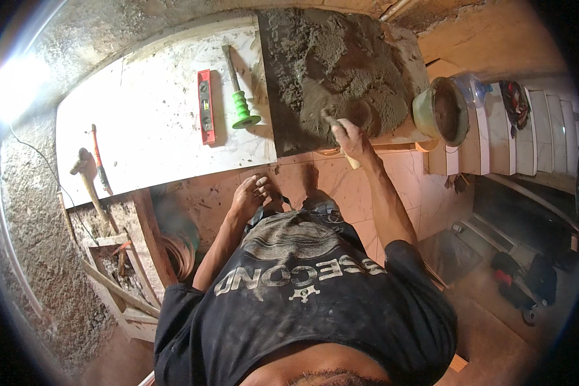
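My right hand (352,137) is closed round the wooden handle (352,161) of a trowel. Its blade, blurred, meets the wet grey mortar (341,58) spread over the right part of the work surface. My left hand (251,194) hangs near my waist, fingers loosely bent and apart, with nothing in it. Left of the mortar lies a large white slab (154,109). On it rest a red spirit level (205,108) and a chisel (239,96) with a green guarded grip. Farther left are a hammer (90,183) and a slim red-and-black tool (98,159).
A mortar-stained bucket (440,110) stands at the mortar's right end, beside a clear plastic bottle (473,90). Pale steps (524,132) run along the right. A wooden frame (125,276) leans at the left, near coiled hose (179,255). A bright lamp (18,87) shines at upper left.
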`<state>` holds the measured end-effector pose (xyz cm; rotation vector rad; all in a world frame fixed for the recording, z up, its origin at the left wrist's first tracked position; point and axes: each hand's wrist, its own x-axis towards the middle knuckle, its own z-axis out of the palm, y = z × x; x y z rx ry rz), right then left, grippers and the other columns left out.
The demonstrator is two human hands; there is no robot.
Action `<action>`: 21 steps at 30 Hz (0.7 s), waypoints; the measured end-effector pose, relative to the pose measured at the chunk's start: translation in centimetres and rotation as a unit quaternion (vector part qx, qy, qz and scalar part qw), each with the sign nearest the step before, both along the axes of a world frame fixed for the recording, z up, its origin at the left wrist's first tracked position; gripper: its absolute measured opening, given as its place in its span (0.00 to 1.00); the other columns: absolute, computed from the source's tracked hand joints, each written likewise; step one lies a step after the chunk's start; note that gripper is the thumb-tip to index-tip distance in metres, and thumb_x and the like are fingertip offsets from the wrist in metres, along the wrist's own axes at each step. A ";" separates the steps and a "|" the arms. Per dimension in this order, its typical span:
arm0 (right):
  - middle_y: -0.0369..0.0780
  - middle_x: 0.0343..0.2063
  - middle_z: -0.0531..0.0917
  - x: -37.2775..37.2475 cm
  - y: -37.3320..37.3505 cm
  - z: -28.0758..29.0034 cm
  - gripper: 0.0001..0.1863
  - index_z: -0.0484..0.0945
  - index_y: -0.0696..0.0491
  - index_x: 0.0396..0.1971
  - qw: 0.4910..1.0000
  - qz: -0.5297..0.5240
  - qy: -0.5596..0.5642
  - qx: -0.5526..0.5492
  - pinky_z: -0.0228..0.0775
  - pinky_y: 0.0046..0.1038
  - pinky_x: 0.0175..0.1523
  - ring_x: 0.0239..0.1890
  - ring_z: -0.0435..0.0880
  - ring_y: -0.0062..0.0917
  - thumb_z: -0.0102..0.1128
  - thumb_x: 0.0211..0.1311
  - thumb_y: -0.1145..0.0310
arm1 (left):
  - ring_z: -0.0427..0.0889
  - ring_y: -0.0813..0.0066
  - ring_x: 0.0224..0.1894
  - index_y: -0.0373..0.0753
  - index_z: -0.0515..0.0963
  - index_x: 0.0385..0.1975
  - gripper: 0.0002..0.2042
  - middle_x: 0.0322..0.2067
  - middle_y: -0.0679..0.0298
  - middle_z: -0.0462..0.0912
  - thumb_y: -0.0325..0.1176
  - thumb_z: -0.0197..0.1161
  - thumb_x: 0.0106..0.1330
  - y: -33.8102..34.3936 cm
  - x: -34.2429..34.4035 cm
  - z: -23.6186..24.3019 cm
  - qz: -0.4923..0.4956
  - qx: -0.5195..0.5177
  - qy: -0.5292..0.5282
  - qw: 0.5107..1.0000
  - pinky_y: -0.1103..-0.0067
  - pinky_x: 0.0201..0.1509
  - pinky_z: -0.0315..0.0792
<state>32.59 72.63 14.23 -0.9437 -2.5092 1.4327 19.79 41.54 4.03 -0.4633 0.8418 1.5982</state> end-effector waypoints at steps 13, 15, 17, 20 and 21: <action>0.54 0.27 0.79 1.5 2.2 -1.5 0.15 0.72 0.55 0.36 0.966 -0.032 -0.189 0.171 0.70 0.46 0.32 0.30 0.78 0.52 0.47 0.60 0.59 | 0.75 0.66 0.42 0.39 0.66 0.50 0.14 0.41 0.59 0.76 0.38 0.48 0.69 1.0 0.7 -1.7 0.023 -0.028 0.004 0.999 0.69 0.45 0.70; 0.54 0.26 0.79 0.1 -2.1 -1.5 0.15 0.71 0.56 0.35 0.972 -0.007 -0.113 0.206 0.71 0.47 0.31 0.29 0.79 0.51 0.47 0.60 0.58 | 0.75 0.65 0.41 0.39 0.66 0.49 0.14 0.41 0.59 0.76 0.38 0.48 0.69 2.5 0.9 -1.2 -0.002 -0.027 0.001 1.000 0.69 0.46 0.71; 0.54 0.25 0.79 -3.0 -4.5 -0.9 0.15 0.70 0.57 0.34 0.980 0.008 -0.094 0.174 0.72 0.48 0.33 0.28 0.80 0.50 0.46 0.61 0.59 | 0.76 0.69 0.37 0.40 0.68 0.43 0.10 0.38 0.61 0.77 0.37 0.48 0.69 4.4 1.5 -0.2 -0.022 -0.033 -0.002 0.999 0.74 0.40 0.72; 0.55 0.24 0.79 -3.8 -1.9 -2.1 0.15 0.69 0.58 0.33 0.977 0.008 -0.104 0.187 0.72 0.48 0.34 0.28 0.80 0.50 0.45 0.62 0.60 | 0.77 0.71 0.35 0.40 0.69 0.39 0.08 0.36 0.62 0.77 0.36 0.49 0.69 6.4 1.7 1.8 -0.052 -0.022 0.010 0.998 0.76 0.37 0.72; 0.54 0.24 0.79 -3.5 -1.2 -1.6 0.15 0.69 0.58 0.33 0.976 -0.004 -0.126 0.176 0.73 0.47 0.34 0.28 0.80 0.49 0.45 0.62 0.60 | 0.77 0.71 0.35 0.40 0.69 0.39 0.08 0.36 0.63 0.77 0.36 0.49 0.69 6.7 1.6 2.2 -0.056 -0.013 0.018 0.998 0.77 0.37 0.72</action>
